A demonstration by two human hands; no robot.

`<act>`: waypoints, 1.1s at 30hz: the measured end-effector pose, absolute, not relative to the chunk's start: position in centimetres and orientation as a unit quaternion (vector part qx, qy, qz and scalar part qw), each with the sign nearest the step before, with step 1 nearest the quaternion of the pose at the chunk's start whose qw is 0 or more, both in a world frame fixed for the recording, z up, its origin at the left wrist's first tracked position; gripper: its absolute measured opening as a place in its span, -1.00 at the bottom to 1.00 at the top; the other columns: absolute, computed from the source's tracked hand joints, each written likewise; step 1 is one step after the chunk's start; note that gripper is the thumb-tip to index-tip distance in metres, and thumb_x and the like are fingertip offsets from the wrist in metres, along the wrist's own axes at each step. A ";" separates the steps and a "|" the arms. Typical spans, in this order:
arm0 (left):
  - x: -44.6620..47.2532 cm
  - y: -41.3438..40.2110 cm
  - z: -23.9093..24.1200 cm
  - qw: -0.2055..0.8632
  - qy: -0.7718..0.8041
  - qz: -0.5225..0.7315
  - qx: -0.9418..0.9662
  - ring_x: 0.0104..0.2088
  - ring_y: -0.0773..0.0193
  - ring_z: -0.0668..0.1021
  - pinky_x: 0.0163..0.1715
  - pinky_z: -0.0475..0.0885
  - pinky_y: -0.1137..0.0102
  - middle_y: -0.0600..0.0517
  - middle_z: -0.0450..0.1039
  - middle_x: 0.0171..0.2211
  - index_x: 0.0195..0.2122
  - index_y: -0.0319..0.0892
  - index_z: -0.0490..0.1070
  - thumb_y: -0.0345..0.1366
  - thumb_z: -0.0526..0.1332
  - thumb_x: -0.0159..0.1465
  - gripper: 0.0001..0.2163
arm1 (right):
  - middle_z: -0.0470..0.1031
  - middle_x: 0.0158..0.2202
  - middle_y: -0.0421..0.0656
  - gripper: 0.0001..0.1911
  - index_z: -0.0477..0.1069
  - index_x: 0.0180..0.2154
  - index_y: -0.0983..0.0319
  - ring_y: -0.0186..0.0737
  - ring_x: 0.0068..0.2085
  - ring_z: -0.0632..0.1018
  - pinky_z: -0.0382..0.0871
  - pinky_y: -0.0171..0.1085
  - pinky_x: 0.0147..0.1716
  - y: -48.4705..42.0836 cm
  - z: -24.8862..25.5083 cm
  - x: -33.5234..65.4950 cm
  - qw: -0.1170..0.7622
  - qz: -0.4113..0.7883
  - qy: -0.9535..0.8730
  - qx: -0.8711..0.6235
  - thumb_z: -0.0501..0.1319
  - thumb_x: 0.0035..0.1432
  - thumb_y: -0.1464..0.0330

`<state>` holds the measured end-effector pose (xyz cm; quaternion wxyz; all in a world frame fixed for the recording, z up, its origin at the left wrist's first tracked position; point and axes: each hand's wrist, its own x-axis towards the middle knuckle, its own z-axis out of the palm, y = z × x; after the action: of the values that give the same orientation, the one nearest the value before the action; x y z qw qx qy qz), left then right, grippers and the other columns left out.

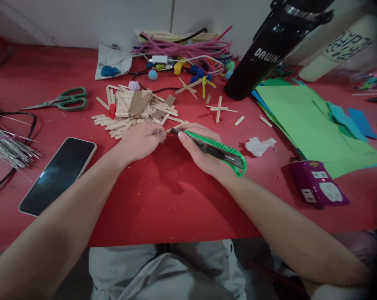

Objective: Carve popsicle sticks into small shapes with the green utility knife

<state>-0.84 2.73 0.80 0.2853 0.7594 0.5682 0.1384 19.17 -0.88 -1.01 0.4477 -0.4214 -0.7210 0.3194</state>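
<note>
My right hand [200,148] is closed around a green utility knife [219,146], its tip pointing left toward my other hand. A thin wooden craft stick [168,131] is pinched in the fingers of my left hand [144,139], with the knife's tip at or very near it; whether they touch I cannot tell. Just behind my left hand lies a heap of craft sticks [135,110] with scraps of brown cardboard on it. Farther right on the red table [138,208] are small stick crosses [219,109] and cut stick pieces [239,120].
A phone [58,175] and green-handled scissors [71,99] lie left, beside a bundle of wires [7,143]. A black bottle [263,50] stands at the back right. Green paper sheets [316,121], a crumpled tissue [260,146] and a purple socket adapter [318,183] lie right. Pipe cleaners [185,50] sit behind.
</note>
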 end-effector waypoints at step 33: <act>-0.4 2.8 1.3 0.232 0.584 0.064 0.775 -0.35 0.11 0.50 -0.39 0.25 0.27 -0.05 0.53 -0.40 -0.54 -0.12 0.37 -0.21 0.06 0.24 -0.76 | 0.23 -0.52 -0.26 -0.53 0.22 -0.51 0.16 -0.30 -0.47 0.33 0.28 -0.25 -0.41 -0.5 -1.3 18.6 0.420 0.283 -0.773 -0.382 0.11 0.42 0.08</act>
<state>-0.40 2.76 1.35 0.2321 0.7749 0.5844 0.0642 18.64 -0.48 -1.30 0.4200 -0.3818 -0.7730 0.2833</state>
